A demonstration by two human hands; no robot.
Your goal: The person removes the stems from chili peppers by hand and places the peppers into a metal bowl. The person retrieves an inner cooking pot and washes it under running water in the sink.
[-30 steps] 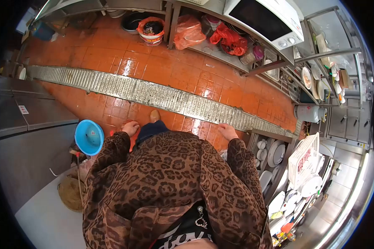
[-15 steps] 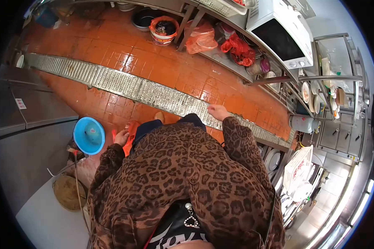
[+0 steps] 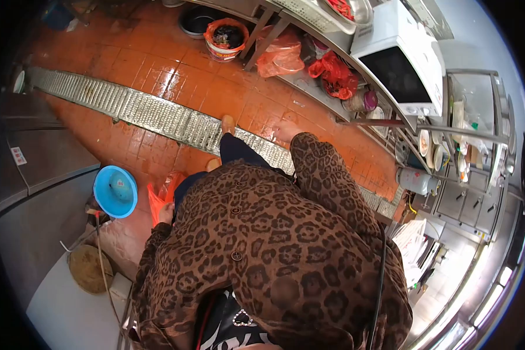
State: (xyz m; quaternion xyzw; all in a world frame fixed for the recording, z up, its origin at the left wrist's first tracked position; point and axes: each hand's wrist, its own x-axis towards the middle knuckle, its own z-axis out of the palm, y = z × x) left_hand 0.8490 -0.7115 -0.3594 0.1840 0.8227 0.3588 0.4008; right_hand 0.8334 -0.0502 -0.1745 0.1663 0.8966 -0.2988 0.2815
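Note:
A thin red plastic bag [image 3: 163, 192] hangs at my left side. My left hand [image 3: 167, 213] is closed on it, with its fingers partly hidden by the bag and sleeve. What the bag contains, if anything, cannot be made out. In front of my body, my right hand [image 3: 286, 132] is held out above the floor. Its fingers look loosely curled and slightly blurred, and nothing shows in them. One foot [image 3: 228, 123] is forward at the metal drain strip [image 3: 169, 122]. A blue basin [image 3: 115, 191] lies to the left of the red bag.
Wet orange tiles [image 3: 140, 64] cover the floor. Ahead, a bucket lined with a red bag [image 3: 225, 42] stands beside a black basin [image 3: 199, 22]. A shelf on the right carries a white microwave [image 3: 399, 67]. Below are red bags [image 3: 337, 76]. Steel cabinets [image 3: 46, 175] stand left.
One foot has stepped forward onto the drain strip. My right hand has swung forward and left in view. My left hand still holds the red bag, which now shows more fully.

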